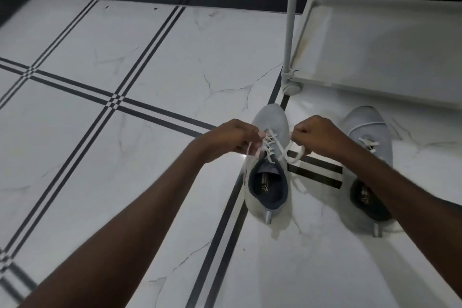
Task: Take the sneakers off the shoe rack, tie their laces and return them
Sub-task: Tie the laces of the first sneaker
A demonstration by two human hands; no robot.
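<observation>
floor: glossy marble-look tile | sneakers: matt cloth

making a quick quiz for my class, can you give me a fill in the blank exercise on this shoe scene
1. Both sneakers stand on the tiled ____, not on the shoe rack.
2. The left hand and right hand each pinch a white ____ of the nearer sneaker.
3. The other sneaker is partly hidden by the person's ____ forearm.
4. The number of sneakers in view is ____.

Missing words: floor; lace; right; two
</observation>
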